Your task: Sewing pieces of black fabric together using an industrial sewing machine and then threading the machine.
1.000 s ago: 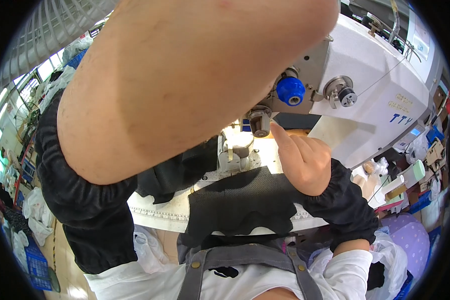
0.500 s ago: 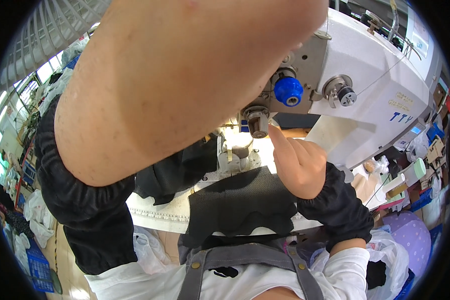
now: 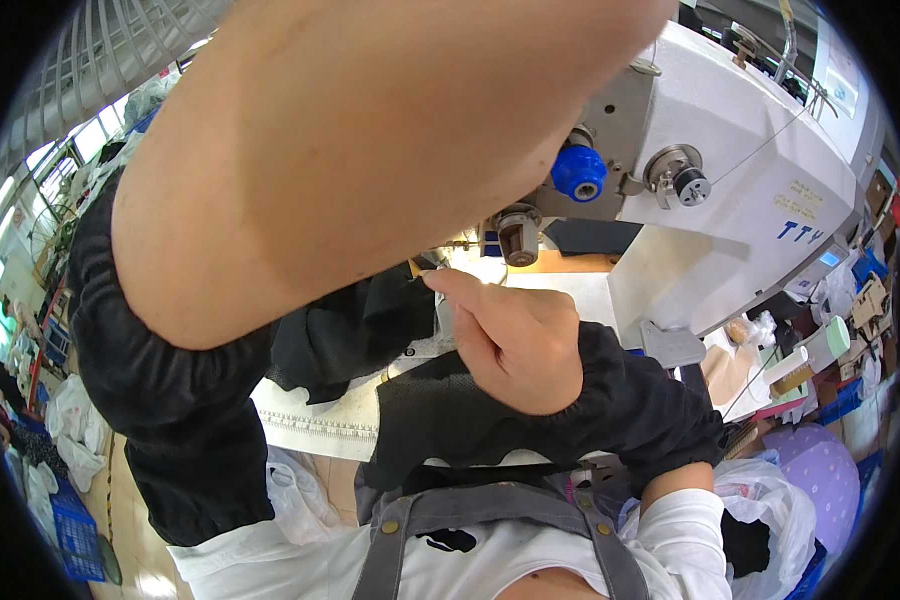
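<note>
My left arm [image 3: 340,140] is raised close in front of me across the upper left. Its hand's fingers do not show, so what it holds or touches is hidden. My right hand [image 3: 525,345] is at the needle area of a white sewing machine [image 3: 770,140]. Its fingers are closed, index and thumb tips brought together; anything between them is too small to make out. Under that hand a black fabric piece [image 3: 425,415] with a wavy edge lies on the machine bed [image 3: 315,425]. More black fabric [image 3: 335,335] lies bunched farther left, below my left forearm.
A blue knob [image 3: 578,172] and a metal tension dial [image 3: 678,178] project from the machine head. Clear plastic bags [image 3: 305,500] hang below the bed. Spools and cones [image 3: 820,350] stand at the right. A blue crate [image 3: 75,530] is on the floor at left.
My right hand has moved left from beside the machine head to the needle area, and its wrist now lies over the black fabric. My left arm has shifted only slightly.
</note>
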The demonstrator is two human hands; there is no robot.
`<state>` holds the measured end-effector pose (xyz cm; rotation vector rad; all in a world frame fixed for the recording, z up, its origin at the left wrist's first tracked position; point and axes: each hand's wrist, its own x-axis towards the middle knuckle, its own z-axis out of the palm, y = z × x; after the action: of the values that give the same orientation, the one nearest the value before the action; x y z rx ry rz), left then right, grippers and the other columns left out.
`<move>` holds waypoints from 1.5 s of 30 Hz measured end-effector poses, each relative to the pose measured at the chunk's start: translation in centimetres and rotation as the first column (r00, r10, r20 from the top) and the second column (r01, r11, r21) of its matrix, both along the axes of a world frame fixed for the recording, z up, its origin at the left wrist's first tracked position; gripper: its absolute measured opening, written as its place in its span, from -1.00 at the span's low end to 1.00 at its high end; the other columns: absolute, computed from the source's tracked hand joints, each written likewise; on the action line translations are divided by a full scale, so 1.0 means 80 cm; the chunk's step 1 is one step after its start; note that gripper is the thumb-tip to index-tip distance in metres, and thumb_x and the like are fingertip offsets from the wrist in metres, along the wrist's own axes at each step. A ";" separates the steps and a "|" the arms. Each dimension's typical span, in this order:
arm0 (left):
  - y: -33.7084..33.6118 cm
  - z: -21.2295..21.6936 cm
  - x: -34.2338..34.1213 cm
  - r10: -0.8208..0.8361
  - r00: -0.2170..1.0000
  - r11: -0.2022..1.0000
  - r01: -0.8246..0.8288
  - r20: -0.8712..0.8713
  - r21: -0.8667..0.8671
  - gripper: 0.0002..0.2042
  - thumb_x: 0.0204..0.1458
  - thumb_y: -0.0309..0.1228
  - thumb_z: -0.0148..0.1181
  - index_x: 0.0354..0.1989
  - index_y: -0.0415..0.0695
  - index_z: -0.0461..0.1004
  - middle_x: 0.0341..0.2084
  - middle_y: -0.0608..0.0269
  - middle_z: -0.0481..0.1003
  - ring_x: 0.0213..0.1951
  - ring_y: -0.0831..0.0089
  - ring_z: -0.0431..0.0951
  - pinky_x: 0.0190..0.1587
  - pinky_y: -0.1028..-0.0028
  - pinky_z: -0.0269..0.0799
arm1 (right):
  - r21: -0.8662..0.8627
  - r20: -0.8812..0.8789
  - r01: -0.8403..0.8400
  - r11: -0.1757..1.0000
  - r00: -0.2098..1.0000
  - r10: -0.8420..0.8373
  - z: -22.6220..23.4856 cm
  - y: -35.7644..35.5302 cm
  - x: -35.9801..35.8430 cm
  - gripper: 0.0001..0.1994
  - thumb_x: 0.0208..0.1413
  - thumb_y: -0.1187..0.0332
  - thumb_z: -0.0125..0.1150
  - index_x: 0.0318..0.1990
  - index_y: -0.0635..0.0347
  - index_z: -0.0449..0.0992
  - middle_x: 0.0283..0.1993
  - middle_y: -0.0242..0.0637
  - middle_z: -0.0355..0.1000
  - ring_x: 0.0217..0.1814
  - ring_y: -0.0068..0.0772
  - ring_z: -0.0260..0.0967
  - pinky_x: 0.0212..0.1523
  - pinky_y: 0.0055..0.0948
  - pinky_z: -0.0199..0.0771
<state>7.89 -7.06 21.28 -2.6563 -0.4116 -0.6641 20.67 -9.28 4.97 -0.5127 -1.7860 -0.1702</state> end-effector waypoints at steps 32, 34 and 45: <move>-0.013 0.011 0.019 -0.007 0.991 0.994 -0.008 0.133 0.109 -0.68 0.05 -0.29 0.29 -0.42 -0.42 0.55 -0.51 -0.19 0.54 -0.40 0.01 0.60 -0.30 0.27 0.51 | -0.559 0.147 -0.582 0.590 0.631 0.762 0.073 -0.090 0.085 -0.68 0.06 0.59 0.20 -0.01 0.54 0.49 -0.51 -0.21 0.52 -0.65 -0.38 0.43 -0.63 -0.45 0.45; -0.023 0.015 0.023 0.004 0.991 0.994 -0.019 0.134 0.108 -0.67 0.06 -0.29 0.29 -0.42 -0.42 0.55 -0.50 -0.19 0.54 -0.39 0.00 0.60 -0.29 0.27 0.51 | -0.490 0.324 -0.415 0.767 0.730 0.602 0.034 -0.098 0.047 -0.63 -0.03 0.55 0.24 -0.01 0.50 0.49 -0.46 -0.22 0.50 -0.57 -0.33 0.47 -0.57 -0.42 0.48; -0.031 0.048 0.041 0.049 0.989 0.993 -0.063 0.136 0.098 -0.70 0.06 -0.33 0.27 -0.42 -0.43 0.55 -0.51 -0.23 0.54 -0.39 -0.04 0.61 -0.28 0.24 0.52 | -0.286 0.444 -0.196 0.938 0.840 0.312 -0.046 -0.076 0.021 -0.63 -0.09 0.55 0.26 -0.05 0.40 0.50 -0.51 -0.25 0.47 -0.58 -0.26 0.47 -0.59 -0.36 0.46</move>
<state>11.19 -9.54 25.11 -2.5030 -0.4743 -0.8254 22.33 -15.39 1.28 -0.4079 -2.3680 0.1121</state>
